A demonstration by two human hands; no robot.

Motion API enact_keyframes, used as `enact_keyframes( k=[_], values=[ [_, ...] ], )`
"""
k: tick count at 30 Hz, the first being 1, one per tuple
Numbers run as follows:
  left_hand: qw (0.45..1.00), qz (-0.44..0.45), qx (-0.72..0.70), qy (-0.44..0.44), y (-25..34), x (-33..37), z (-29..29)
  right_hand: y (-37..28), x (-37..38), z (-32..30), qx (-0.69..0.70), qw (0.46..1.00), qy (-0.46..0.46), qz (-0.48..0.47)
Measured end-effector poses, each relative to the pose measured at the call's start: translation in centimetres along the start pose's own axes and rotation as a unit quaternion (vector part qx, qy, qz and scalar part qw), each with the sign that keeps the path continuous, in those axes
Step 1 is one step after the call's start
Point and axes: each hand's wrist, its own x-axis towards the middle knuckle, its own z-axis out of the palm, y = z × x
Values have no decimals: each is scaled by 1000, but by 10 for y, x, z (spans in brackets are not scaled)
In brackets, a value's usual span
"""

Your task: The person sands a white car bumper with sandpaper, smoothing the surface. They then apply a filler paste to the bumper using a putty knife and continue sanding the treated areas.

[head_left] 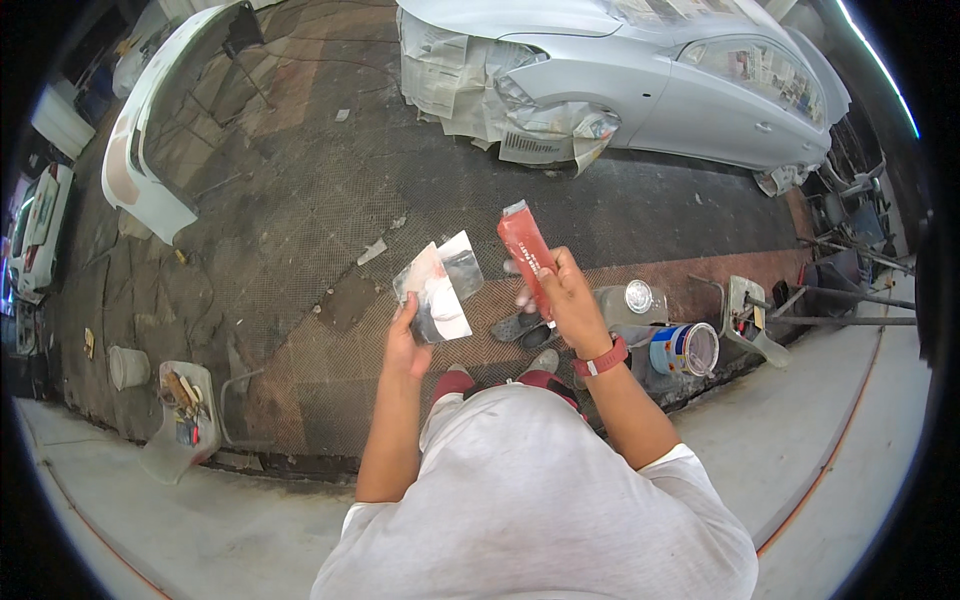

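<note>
My left hand [406,345] is closed on thin, flat metal putty spreaders [461,268], which overlap and fan out in front of me. A whitish-pink smear of putty [440,300] covers part of the nearer sheet. In my right hand [568,300] is a red squeeze tube [524,245], its crimped pale end pointing away from me and up. The tube's lower end is partly hidden by my fingers. Tube and spreaders are apart, both held above the floor at about waist height.
A silver car [640,85] masked with newspaper stands ahead on the right. A white bumper [125,150] stands at the left. Near my right side are a paint can [672,350], a clear tub [612,305] and a chair [745,310]. Tools lie on a chair [207,432] at the left.
</note>
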Motion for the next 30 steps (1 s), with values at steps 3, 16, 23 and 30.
enact_keyframes(
  k=[3,16,23,30],
  values=[
    [1000,-7,4,-2,2,-1,2,-23,-2,8,-27,999,27,20],
    [998,-42,26,-35,5,0,8,-3,4,17,-37,997,72,-8],
    [997,-49,52,-37,8,1,14,-12,10,10,-115,992,34,24],
    [994,-64,75,-48,8,2,24,1,17,16,-101,993,50,-38]
  ],
)
